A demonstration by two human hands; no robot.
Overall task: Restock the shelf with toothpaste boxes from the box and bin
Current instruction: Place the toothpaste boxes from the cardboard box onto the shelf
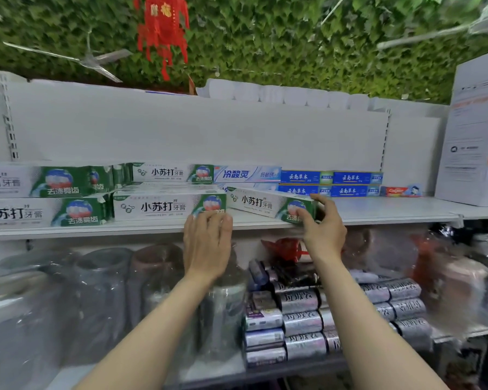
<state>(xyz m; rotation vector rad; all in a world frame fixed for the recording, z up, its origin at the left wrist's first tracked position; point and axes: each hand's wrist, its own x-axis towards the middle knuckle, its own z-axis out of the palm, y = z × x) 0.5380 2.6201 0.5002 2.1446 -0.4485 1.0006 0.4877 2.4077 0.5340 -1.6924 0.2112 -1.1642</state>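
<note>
Both hands were up at the front edge of the white shelf (378, 211). The right hand (323, 229) gripped the green right end of a white-and-green toothpaste box (265, 205), fingers curled over the top and the end, thumb at the front face. That box lay skewed on the shelf, its left end further back than the held end, touching or just beside the front stack of same-brand boxes (164, 205) to its left. The left hand (207, 243) had fingers mostly straight and together, fingertips pressed against the lower right corner of that front stack at the shelf lip, gripping nothing. More of the same white-and-green boxes (48, 192) were stacked two high at far left, with another row behind. Behind the skewed box sat a pale blue toothpaste box (247, 174), then blue boxes (331, 184) stacked two high, then a small red box (400, 190) lying alone. A large white carton (471, 142) stood at the right end of the shelf. The lower shelf held plastic-wrapped containers (102, 291) and silver rolls (302, 322). A red hanging ornament (162, 29) hung against the leafy green wall (293, 46) above.
</note>
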